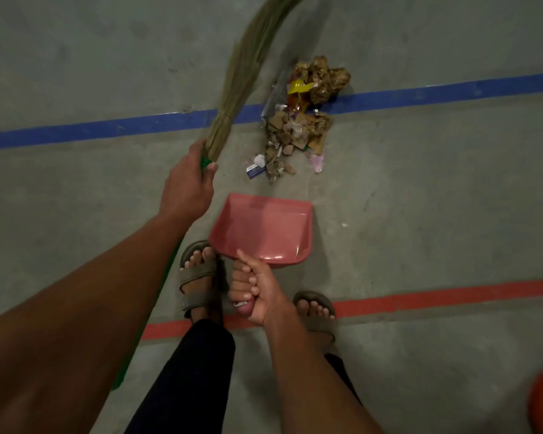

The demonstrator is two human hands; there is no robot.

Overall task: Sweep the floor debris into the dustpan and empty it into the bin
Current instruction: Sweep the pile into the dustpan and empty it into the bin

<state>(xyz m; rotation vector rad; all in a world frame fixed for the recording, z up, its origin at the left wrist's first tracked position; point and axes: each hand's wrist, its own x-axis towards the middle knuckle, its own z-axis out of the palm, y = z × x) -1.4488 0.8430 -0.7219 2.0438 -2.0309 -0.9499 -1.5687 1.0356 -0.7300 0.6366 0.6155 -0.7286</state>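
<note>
Left hand (pixel 188 186) fingers wrapped round broom (pixel 232 89) neck | right hand (pixel 257 292) clenched on dustpan (pixel 261 230) handle | debris (pixel 298 126) just beyond pan lip — advise short strokes toward fingers — lip flat on floor.

Broom (pixel 232 98) and dustpan (pixel 264 228) before debris (pixel 301 120)

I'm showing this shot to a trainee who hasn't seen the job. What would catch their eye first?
Probably the debris pile, crumpled paper and wrappers straddling the blue line at centre. Just below it sits the empty pink dustpan, held by the right hand. The left hand grips a grass broom raised left of the pile.
</note>
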